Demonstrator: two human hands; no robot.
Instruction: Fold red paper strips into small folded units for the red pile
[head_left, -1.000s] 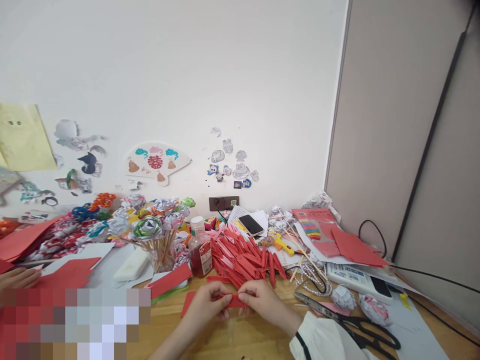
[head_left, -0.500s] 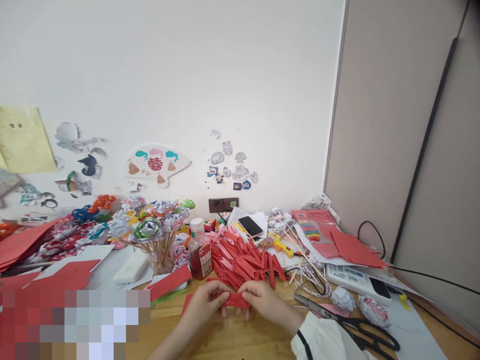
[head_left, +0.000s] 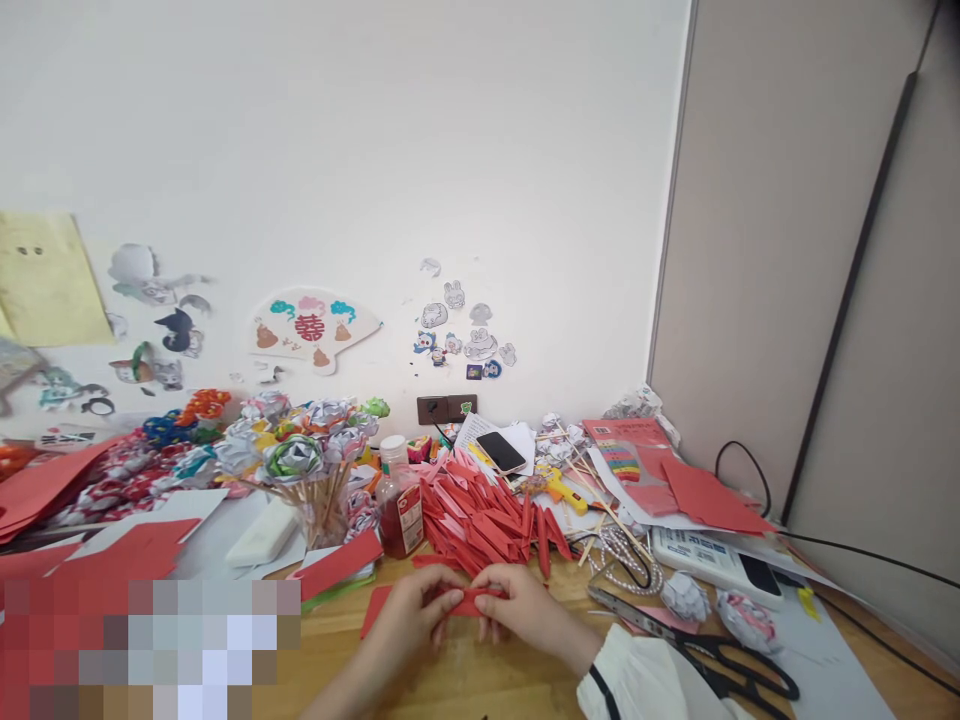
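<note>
Between my two hands is a small folded piece of red paper [head_left: 466, 603], held just above the wooden table. My left hand [head_left: 421, 612] pinches its left end between thumb and fingers. On the other end, my right hand [head_left: 517, 607] has a similar pinch, its thumb pressed on the paper. Part of the piece is hidden behind the fingers. Under my left wrist lies a flat red sheet [head_left: 375, 606]. Right behind the hands rises a pile of folded red paper pieces [head_left: 480, 510].
A bottle of red liquid [head_left: 401, 510] stands left of the pile, near a cup of sticks with paper flowers [head_left: 322, 515]. A phone [head_left: 501, 453] and yellow glue gun [head_left: 566, 492] lie behind. Black-handled scissors [head_left: 720, 655], bead strings [head_left: 626, 560] and crumpled paper [head_left: 686, 597] are at right.
Both hands have shifted slightly, the thumbs coming a little closer together on the red paper. Nothing else on the table has visibly moved.
</note>
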